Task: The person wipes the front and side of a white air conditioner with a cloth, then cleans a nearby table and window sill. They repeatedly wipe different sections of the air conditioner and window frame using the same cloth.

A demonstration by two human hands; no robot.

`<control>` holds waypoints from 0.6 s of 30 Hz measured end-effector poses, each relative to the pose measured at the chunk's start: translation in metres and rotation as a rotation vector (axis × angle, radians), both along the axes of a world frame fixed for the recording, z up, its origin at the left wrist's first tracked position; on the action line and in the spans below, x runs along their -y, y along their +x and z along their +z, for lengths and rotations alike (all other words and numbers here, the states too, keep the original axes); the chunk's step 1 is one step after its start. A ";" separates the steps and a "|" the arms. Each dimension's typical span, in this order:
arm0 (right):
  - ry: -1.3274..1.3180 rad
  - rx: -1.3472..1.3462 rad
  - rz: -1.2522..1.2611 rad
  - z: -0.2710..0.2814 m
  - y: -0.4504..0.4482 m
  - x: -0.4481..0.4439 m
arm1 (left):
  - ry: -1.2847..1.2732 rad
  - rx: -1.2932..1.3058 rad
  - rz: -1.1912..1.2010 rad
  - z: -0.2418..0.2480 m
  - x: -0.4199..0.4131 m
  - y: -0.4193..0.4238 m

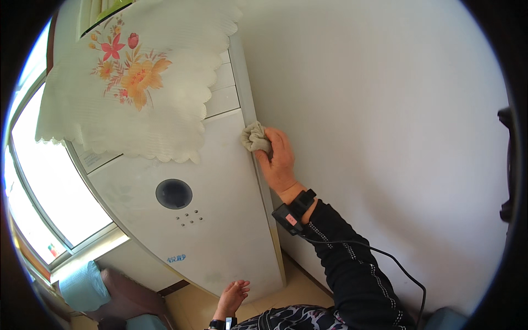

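Note:
A tall white floor-standing appliance (214,177), probably an air conditioner, stands before me with a round dark display and several small buttons. My right hand (278,159) holds a crumpled beige cloth (255,137) against the appliance's right front edge, close to the wall. My left hand (234,296) is low in the view, near the appliance's lower front, its fingers loosely curled with nothing seen in them. A scalloped cream cover (173,123) with printed flowers drapes over the top part. Both wrists wear black straps; a cable runs from the right one.
A plain white wall (379,123) rises right beside the appliance. At the left is a bright window (57,181). Lower left stands a brown sofa or chair (132,288) with a light-blue cover (84,286). Tan floor tiles (303,284) show below.

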State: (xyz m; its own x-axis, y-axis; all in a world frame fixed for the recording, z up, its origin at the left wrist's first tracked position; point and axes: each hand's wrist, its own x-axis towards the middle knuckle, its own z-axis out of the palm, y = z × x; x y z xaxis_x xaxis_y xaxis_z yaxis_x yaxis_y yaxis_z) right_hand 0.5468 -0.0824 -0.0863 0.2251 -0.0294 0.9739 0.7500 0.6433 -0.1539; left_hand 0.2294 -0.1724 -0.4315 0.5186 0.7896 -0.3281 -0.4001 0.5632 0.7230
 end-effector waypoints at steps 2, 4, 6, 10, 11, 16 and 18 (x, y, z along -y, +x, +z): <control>-0.009 0.054 -0.047 0.023 0.006 -0.001 | -0.013 0.001 0.060 -0.003 0.007 -0.008; 0.022 0.089 -0.094 0.058 0.014 -0.007 | -0.015 0.052 0.115 -0.004 0.012 -0.016; 0.064 0.107 -0.142 0.101 0.018 -0.016 | -0.021 0.042 0.163 -0.006 0.015 -0.021; 0.187 0.080 -0.212 0.179 0.019 -0.029 | -0.045 0.081 0.246 -0.009 0.020 -0.028; 0.204 0.068 -0.227 0.195 0.019 -0.032 | -0.048 0.067 0.264 -0.010 0.021 -0.029; 0.286 0.123 -0.255 0.212 0.019 -0.037 | -0.073 0.047 0.317 -0.012 0.028 -0.038; 0.239 0.158 -0.253 0.188 0.024 -0.036 | -0.052 0.035 0.291 -0.013 0.027 -0.037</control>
